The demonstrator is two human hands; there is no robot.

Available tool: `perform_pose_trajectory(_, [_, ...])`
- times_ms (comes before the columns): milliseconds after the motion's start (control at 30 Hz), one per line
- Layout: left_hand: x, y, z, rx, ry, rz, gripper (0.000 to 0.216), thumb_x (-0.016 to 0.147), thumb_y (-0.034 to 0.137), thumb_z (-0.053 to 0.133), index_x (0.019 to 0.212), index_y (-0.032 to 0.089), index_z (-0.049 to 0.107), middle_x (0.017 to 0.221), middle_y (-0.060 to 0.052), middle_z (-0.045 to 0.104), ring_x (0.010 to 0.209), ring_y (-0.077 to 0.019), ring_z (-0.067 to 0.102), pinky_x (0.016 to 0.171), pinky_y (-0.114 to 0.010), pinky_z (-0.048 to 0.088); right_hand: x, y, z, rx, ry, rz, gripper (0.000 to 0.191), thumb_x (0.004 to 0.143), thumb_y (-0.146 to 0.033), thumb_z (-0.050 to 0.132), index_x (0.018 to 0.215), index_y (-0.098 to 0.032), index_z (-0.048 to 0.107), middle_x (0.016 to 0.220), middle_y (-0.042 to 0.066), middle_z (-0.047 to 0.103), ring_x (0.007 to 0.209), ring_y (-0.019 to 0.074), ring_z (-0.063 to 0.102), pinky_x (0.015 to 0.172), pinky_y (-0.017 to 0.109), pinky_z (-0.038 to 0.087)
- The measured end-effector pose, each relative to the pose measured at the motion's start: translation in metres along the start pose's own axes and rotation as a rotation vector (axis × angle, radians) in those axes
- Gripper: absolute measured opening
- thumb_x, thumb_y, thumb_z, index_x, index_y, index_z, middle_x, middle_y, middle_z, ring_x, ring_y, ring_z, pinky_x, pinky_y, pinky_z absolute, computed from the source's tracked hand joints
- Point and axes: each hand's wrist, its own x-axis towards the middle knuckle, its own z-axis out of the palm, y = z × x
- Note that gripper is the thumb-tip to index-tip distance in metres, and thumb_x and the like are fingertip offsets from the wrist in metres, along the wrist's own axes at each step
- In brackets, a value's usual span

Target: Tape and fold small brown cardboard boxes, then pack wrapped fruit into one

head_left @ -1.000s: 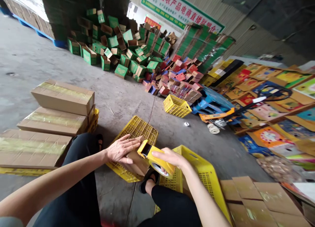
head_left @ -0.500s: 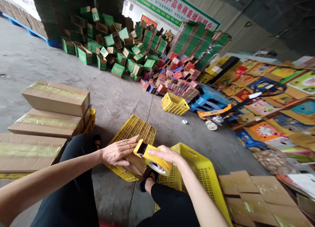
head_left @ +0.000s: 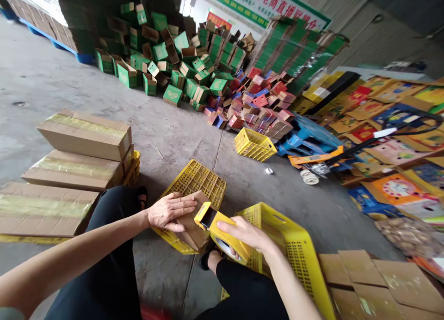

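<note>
My right hand (head_left: 243, 230) is wrapped round a yellow tape dispenser (head_left: 224, 239) with a roll of tape in it. The dispenser's front end is close over the right side of a brown cardboard box (head_left: 194, 230); whether it touches, I cannot tell. Flat on the box's top lies my left hand (head_left: 170, 212), its fingers stretched out towards the dispenser. Beneath the box is an upturned yellow plastic crate (head_left: 204, 179) on the concrete floor. By my right forearm stands another yellow crate (head_left: 294, 236), its inside partly hidden by the arm.
Long taped cartons (head_left: 86, 130) are stacked at my left on yellow crates. Small brown boxes (head_left: 378, 278) lie at the lower right. Ahead are a yellow basket (head_left: 255, 145), an orange pallet jack (head_left: 315, 159), blue pallets (head_left: 308, 132) and a heap of green boxes (head_left: 173, 94).
My right hand and the dispenser have shifted slightly right and down, away from the box's top. My left hand stays on the box. The whole view has swung a little.
</note>
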Motion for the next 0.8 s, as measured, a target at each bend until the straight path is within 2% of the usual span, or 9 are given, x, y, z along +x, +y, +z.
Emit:
perform_pose_trajectory(100, [-0.003,0.001,-0.007,0.021,-0.001,-0.031,0.077,0.107,0.065,0.04,0.168,0.018,0.029,0.157,-0.019,0.054,0.148,-0.0305,0.051,0.119,-0.044,0.035,0.0,0.002,0.003,0.003,0.003,0.025,0.055,0.09,-0.073,0.062,0.091,-0.018,0.067,0.062,0.003,0.071,0.051,0.0185,0.069,0.05,0.025,0.056])
perform_pose_trajectory(267, [-0.006,0.007,-0.023,0.021,-0.031,-0.04,0.081,0.105,0.068,0.041,0.167,0.017,0.03,0.157,-0.02,0.055,0.147,-0.0322,0.052,0.119,-0.045,0.036,0.008,0.0,0.009,0.007,0.066,-0.023,0.05,0.088,-0.068,0.068,0.09,-0.018,0.065,0.063,0.004,0.072,0.053,0.0188,0.069,0.05,0.025,0.056])
perform_pose_trajectory(467, [0.001,0.008,-0.039,-0.047,-0.072,0.005,0.087,0.101,0.074,0.045,0.164,0.015,0.034,0.145,-0.021,0.064,0.14,-0.0343,0.057,0.126,-0.05,0.031,0.022,-0.003,0.009,-0.001,-0.03,-0.049,0.055,0.086,-0.072,0.068,0.088,-0.018,0.065,0.055,0.001,0.067,0.048,0.0176,0.067,0.049,0.025,0.055])
perform_pose_trajectory(533, [0.006,0.009,-0.038,-0.07,-0.093,0.013,0.095,0.1,0.076,0.045,0.168,0.013,0.025,0.154,-0.023,0.057,0.146,-0.0358,0.051,0.128,-0.051,0.028,0.025,-0.003,0.006,-0.004,-0.033,-0.053,0.056,0.085,-0.074,0.069,0.089,-0.018,0.065,0.057,0.002,0.068,0.051,0.0181,0.068,0.051,0.025,0.056])
perform_pose_trajectory(667, [0.013,0.008,-0.029,-0.126,-0.152,0.035,0.105,0.099,0.078,0.044,0.171,0.01,0.008,0.17,-0.025,0.032,0.159,-0.0369,0.03,0.131,-0.05,0.025,0.025,-0.001,0.001,0.0,0.001,-0.011,0.056,0.085,-0.073,0.07,0.091,-0.018,0.064,0.059,0.004,0.071,0.05,0.0183,0.068,0.049,0.025,0.056])
perform_pose_trajectory(800, [0.013,0.004,-0.021,-0.152,-0.154,0.034,0.105,0.099,0.075,0.049,0.171,0.011,0.008,0.169,-0.023,0.034,0.159,-0.0365,0.03,0.131,-0.051,0.026,0.019,0.004,0.004,0.027,-0.004,-0.023,0.052,0.088,-0.07,0.067,0.089,-0.018,0.064,0.061,0.005,0.072,0.05,0.0185,0.068,0.047,0.024,0.054])
